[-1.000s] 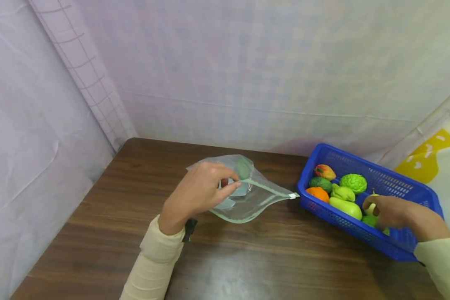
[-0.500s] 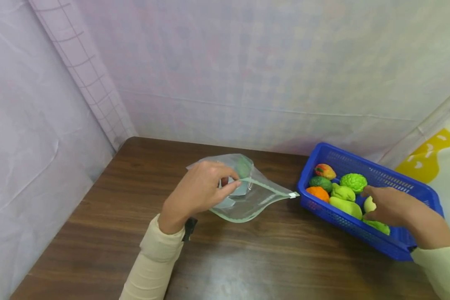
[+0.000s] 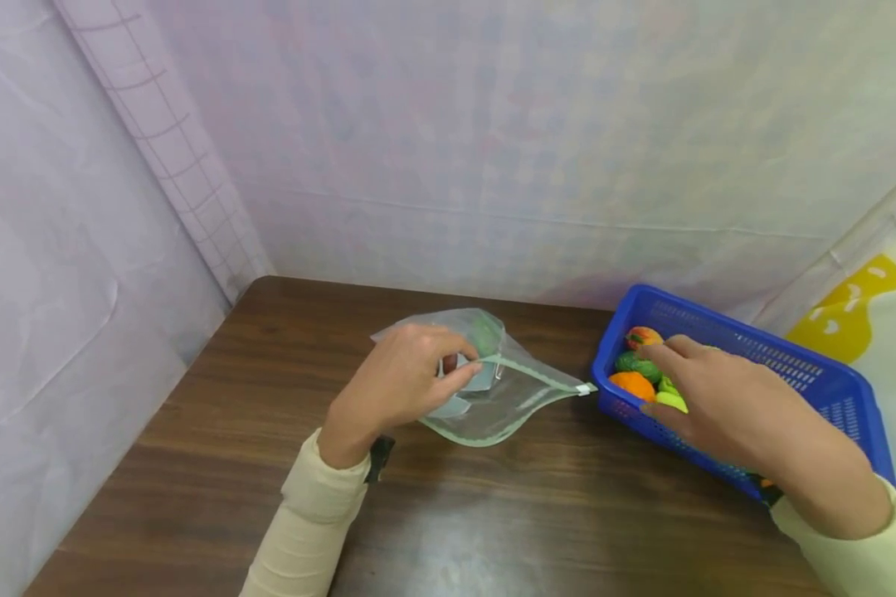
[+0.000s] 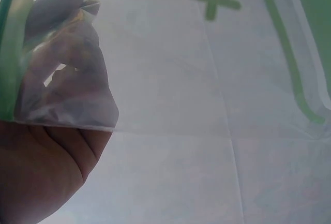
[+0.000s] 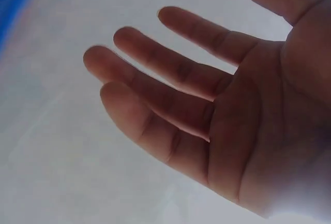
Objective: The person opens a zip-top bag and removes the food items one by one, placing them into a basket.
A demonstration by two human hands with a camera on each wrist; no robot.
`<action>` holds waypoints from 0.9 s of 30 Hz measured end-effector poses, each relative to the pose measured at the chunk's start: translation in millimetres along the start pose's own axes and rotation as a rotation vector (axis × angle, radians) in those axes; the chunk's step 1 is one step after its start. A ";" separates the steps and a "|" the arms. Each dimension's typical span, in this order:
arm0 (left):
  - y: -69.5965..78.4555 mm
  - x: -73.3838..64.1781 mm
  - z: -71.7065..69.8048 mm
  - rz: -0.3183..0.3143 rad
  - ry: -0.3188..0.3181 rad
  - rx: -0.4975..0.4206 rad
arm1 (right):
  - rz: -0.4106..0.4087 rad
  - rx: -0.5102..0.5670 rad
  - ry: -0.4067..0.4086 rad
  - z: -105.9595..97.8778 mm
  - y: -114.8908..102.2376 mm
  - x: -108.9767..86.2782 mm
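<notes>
In the head view, my left hand point(image 3: 403, 377) pinches the green zip edge of a clear zip bag point(image 3: 526, 402) between thumb and fingers. The bag's mouth gapes, and its white slider point(image 3: 584, 390) lies at the right corner. Through the plastic shows something round and green point(image 3: 485, 336). The left wrist view has the hand point(image 4: 72, 74) partly behind the plastic. My right hand point(image 3: 739, 406) hovers over the blue basket point(image 3: 616, 327), its spread fingers holding nothing in the right wrist view. An orange point(image 3: 631, 385), a dark green fruit point(image 3: 637, 366) and a red-yellow fruit point(image 3: 644, 337) lie inside.
A brown wood-grain table point(image 3: 478, 531) carries the bag and, to its right, the basket. White cloth point(image 3: 448, 166) hangs behind and at both sides. The right forearm and hand hide much of the basket's contents.
My right hand has come up and leftward from among the fruit at the basket's right part, its fingers now extended. The left hand keeps its pinch on the bag, nearly still.
</notes>
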State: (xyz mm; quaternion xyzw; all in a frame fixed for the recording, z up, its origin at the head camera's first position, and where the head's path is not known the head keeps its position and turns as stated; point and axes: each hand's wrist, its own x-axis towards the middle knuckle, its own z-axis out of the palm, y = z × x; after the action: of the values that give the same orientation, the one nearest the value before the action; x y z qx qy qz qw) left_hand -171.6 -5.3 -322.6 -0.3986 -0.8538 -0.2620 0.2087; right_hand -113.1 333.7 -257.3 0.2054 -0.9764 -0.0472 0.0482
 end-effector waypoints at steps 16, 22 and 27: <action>-3.1 -1.3 3.2 0.003 -0.002 -0.031 | -0.285 0.225 0.477 -27.2 -108.7 29.0; -4.8 -1.1 1.4 0.025 0.015 -0.031 | -0.326 0.307 0.388 -9.6 -130.4 31.3; -3.9 0.2 -1.2 0.008 0.000 -0.036 | -0.299 0.324 0.339 5.2 -134.5 33.4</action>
State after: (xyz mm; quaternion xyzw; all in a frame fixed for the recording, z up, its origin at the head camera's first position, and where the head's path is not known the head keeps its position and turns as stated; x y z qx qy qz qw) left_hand -174.7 -8.1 -322.7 -0.4058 -0.8473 -0.2764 0.2026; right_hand -90.7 198.0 -275.0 0.3573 -0.9080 0.1380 0.1700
